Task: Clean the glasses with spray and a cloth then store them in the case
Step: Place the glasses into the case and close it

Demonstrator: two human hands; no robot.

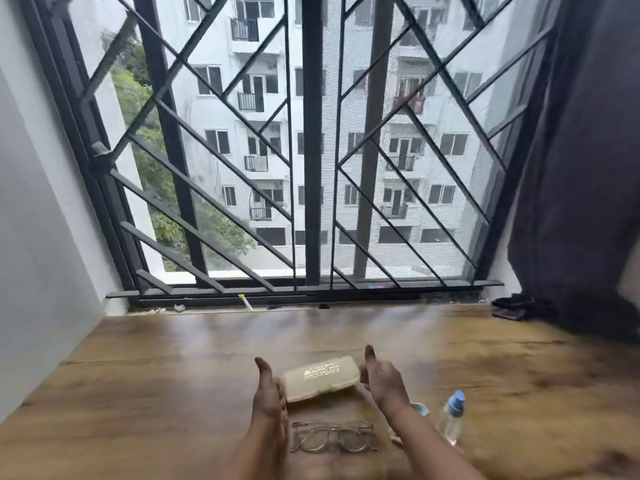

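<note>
1. Your left hand (268, 393) stands on edge with the thumb up and the fingers straight. Its palm side is against the left end of the case (318, 377).
2. Your right hand (381, 379) mirrors it at the case's right end, thumb up. Its fingers look straight rather than wrapped, though blur leaves some doubt.
3. The cream case sits pressed between your two palms, lid closed and slightly tilted. I cannot tell whether it is clear of the table (138, 393).
4. The glasses (334, 438) lie flat on the wood just nearer you than the case, between your forearms.
5. The spray bottle (452, 420) stands upright just outside your right forearm. A pale blue-green scrap, probably the cloth (420, 408), shows behind your right wrist.
6. Your hold on the case looks like friction alone on smooth ends. If you ease the pressure, the case may slip and drop close to the glasses, possibly onto the lenses.
7. The bottle looks tall and light. An outward swing of your right forearm could tip it and send it rolling.
8. Nothing suggests the lenses are cleaned yet. If you open the case to store them now, you skip the spray and cloth.
9. The window grille (311, 168) and the dark curtain (571, 168) are well apart from your work, so I expect no trouble from them.
</note>
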